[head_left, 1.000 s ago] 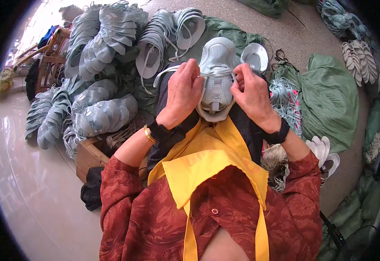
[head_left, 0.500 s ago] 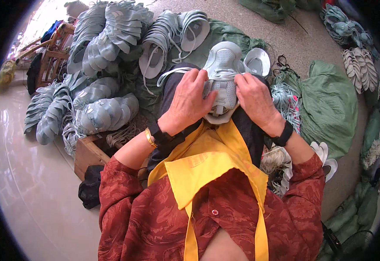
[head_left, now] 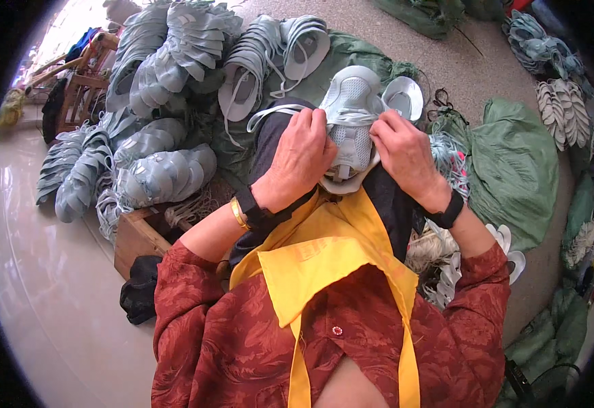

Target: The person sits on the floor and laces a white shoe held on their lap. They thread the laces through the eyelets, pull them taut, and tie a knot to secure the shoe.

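A pale grey-green mesh shoe upper [head_left: 355,87] rests on my lap, toe pointing away from me, with pale shoelace [head_left: 351,120] crossing its middle. My left hand [head_left: 301,151] is closed at the upper's left edge, thumb bent in against the fingers. At the right edge my right hand [head_left: 405,151] pinches the side near the lace rows; its exact hold is hidden behind the fingers. A loose lace end [head_left: 269,114] loops out to the left beyond my left hand. Another pale upper [head_left: 403,98] lies just beyond my right hand.
Stacked shoe uppers [head_left: 174,58] pile up at the left, with more stacks [head_left: 164,175] below. A wooden box [head_left: 138,243] stands by my left arm. Green sacks [head_left: 514,173] lie at right, beside bundled laces [head_left: 450,160]. A wooden chair [head_left: 82,92] is far left.
My right hand has drawn slightly back and to the right along the upper's edge, its fingers curling more. The left fingers have closed in, the thumb tucking toward them.
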A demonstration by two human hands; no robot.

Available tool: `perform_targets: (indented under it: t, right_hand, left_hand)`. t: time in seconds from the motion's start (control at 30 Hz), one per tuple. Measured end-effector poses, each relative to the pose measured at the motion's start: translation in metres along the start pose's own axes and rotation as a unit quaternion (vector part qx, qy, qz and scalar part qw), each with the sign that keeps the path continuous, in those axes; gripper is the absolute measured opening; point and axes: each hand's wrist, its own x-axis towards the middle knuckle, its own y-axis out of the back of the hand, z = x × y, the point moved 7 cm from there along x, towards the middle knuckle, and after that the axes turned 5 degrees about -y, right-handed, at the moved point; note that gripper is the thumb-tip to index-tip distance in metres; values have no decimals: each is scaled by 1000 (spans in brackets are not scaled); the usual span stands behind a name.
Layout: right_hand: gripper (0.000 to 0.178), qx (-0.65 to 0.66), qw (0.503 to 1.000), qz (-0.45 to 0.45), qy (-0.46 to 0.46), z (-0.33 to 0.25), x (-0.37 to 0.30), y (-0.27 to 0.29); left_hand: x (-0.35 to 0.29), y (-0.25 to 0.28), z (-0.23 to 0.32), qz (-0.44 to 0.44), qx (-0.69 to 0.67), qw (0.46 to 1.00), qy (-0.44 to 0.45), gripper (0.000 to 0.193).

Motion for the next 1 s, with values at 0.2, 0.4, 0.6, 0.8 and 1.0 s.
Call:
perform_targets:
  t: [0.2, 0.4, 0.6, 0.8, 1.0]
  right_hand:
    - [11, 47, 999, 27, 6, -6, 9, -1]
    - [8, 213, 976, -21, -46, -21, 19, -12]
    - [10, 148, 988, 1, -33, -24, 27, -37]
    - [9, 124, 991, -6, -44, -21, 33, -47]
    - [9, 134, 991, -10, -26, -17, 31, -22]
  left_hand:
    - [1, -1, -3, -7, -24, 1000, 7, 24]
    - [-4, -1, -9, 9, -54, 998, 12, 22]
    - [-5, -2, -11, 28, -78, 996, 18, 18]
    - [-5, -2, -13, 54, -99, 993, 19, 16]
    - [3, 7, -9, 39, -135, 990, 24, 17]
